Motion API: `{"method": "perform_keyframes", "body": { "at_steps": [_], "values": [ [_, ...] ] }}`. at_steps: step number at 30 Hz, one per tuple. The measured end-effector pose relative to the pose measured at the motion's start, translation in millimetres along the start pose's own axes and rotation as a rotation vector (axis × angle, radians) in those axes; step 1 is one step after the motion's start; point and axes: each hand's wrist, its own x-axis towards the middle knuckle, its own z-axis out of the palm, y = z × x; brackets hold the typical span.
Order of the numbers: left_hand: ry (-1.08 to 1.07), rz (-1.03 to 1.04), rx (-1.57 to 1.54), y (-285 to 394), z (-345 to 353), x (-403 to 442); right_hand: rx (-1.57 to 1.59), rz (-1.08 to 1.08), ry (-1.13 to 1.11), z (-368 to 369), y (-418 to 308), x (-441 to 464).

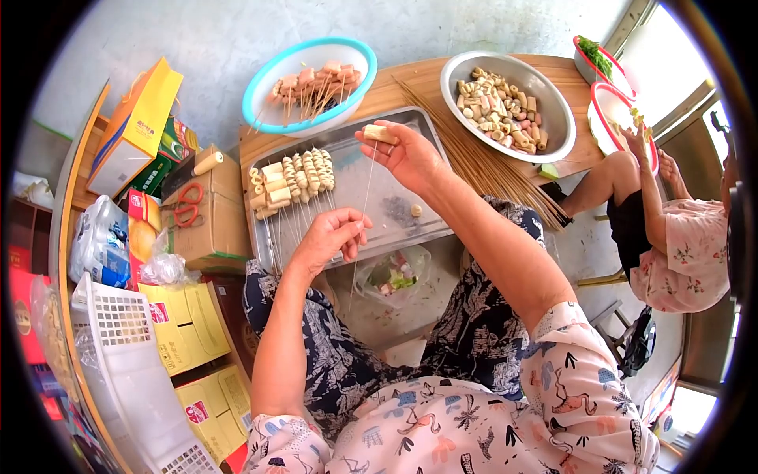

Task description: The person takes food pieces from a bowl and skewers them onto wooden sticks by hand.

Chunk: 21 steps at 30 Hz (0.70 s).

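My right hand (412,162) pinches a short pale roll-shaped food piece (380,133) above the metal tray (410,229). A thin skewer (369,183) runs from that piece down past my left hand (328,241), whose fingers are closed around it. On the left part of the tray lie several loaded skewers (296,178), some with spiral-cut pieces and some with plain rolls, their sticks toward me. One loose piece (416,211) rests on the tray below my right hand. Whether the skewer's tip has pierced the held piece is hard to see.
A blue-rimmed basin (260,73) with pink skewers and a steel bowl (562,103) of cut pieces stand on the wooden table. Bare skewers (489,170) lie in a bundle beside the tray. Boxes (207,197) are stacked at left; another person (687,245) sits at right.
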Motion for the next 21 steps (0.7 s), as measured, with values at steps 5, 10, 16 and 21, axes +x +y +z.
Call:
{"method": "perform_keyframes", "body": {
  "at_steps": [5,10,16,21],
  "values": [
    [0.003,0.001,0.011,-0.5,-0.1,-0.3,-0.001,0.020,-0.002,-3.2,0.8,0.0],
    [0.005,-0.006,0.007,-1.3,-0.7,0.0,-0.003,0.025,-0.009,-2.2,0.9,-1.4],
    [0.016,-0.001,0.018,-0.3,-0.3,-0.8,-0.022,0.025,-0.030,-3.0,2.3,-1.6],
    [0.017,-0.003,0.022,-0.9,-0.7,-0.8,-0.073,0.030,-0.022,1.4,1.2,-4.8]
  ]
}}
